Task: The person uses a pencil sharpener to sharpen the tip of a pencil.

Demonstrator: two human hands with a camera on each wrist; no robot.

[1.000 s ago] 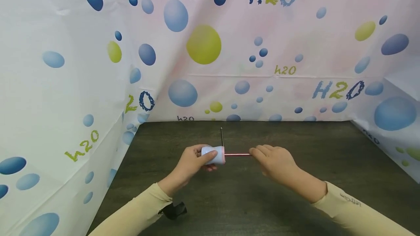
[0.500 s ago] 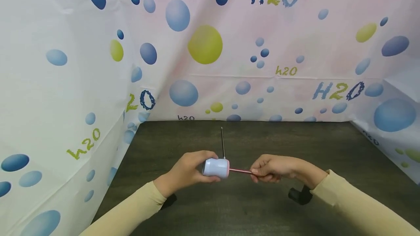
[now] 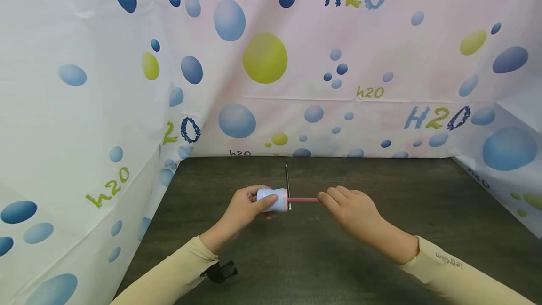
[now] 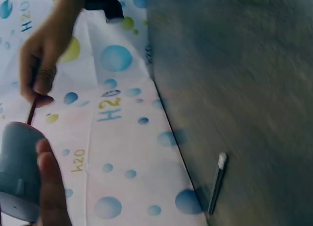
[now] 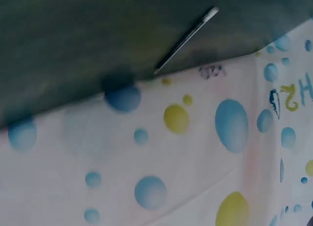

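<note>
My left hand (image 3: 243,208) holds a light blue, barrel-shaped pencil sharpener (image 3: 271,200) on its side, pink end facing right. From that pink end a red pencil (image 3: 304,199) sticks out. Its other end is pinched by the fingers of my right hand (image 3: 354,211), whose back faces up. In the left wrist view the sharpener (image 4: 20,165) lies against the left fingers (image 4: 51,182), with the right hand (image 4: 46,59) above it on the pencil. The pencil's tip is hidden inside the sharpener. The right wrist view does not show its hand.
Beyond the sharpener, a dark pencil (image 3: 288,180) with a whitish end lies on the dark wooden table (image 3: 402,192). White sheeting with blue and green dots (image 3: 313,60) stands behind and at both sides. A black strap piece (image 3: 222,272) hangs at the left wrist.
Half a second ago both hands were lower and the right thumb showed in front. Since then they have risen, the sharpener has shifted slightly left, and both wrists have turned.
</note>
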